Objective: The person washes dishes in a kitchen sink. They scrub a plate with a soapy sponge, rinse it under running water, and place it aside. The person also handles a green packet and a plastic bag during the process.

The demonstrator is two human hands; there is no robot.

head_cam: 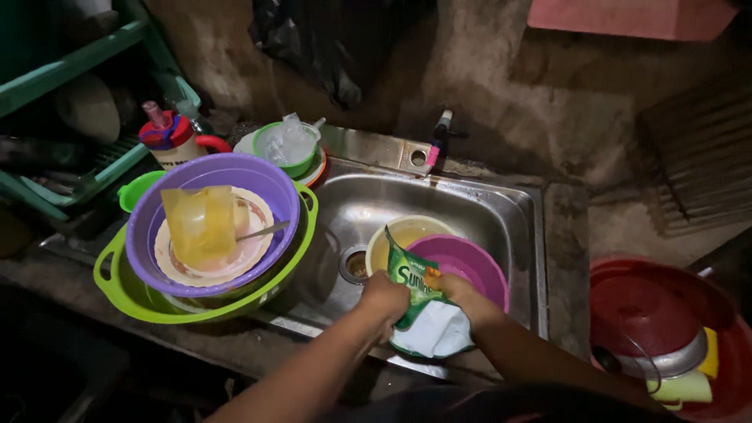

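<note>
Steel sink (501, 205), bowls stacked alongside; left hand (385, 298) and right hand (464, 295) both clenched around a green soap pouch (419, 304) over a pink bowl (467, 265).

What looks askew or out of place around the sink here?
A yellow jug lies tipped on the plate in the purple basin, a utensil beside it. Both hands, left hand and right hand, grip a green-and-white pouch over the sink.

Both hands (427, 301) closed, close together; forearms converging.
</note>
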